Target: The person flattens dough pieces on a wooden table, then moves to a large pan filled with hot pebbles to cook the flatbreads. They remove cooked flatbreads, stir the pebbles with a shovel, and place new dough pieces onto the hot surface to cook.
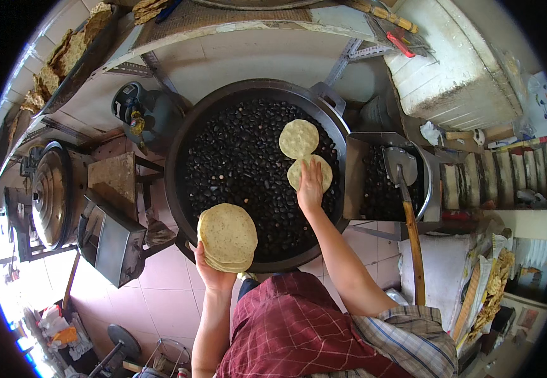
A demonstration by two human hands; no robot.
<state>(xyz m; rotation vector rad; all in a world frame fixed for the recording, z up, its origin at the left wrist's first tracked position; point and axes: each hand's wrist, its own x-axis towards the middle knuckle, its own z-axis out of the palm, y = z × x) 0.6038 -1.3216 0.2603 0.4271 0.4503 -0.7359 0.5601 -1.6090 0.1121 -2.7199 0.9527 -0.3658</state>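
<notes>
A stack of round, flat dough discs (227,234) rests on my left hand (214,269), over the near left rim of a wide black iron pan (175,156). Only the fingers and thumb side of that hand show past the stack. Dark smooth pebbles (240,146) fill the pan. On its right side, one dough disc (299,138) lies on the pebbles. My right hand (310,186) lies palm down on a second disc (294,176) just nearer to me, the fingers extended. The two discs meet or nearly meet at their edges.
Right of the pan, a metal bin (356,177) holds more pebbles and a wooden-handled shovel (410,227). A gas cylinder (153,111) stands behind left. A lidded metal pot (49,193) and a metal box (117,250) are at left. Baked flatbread (72,52) fills a shelf tray.
</notes>
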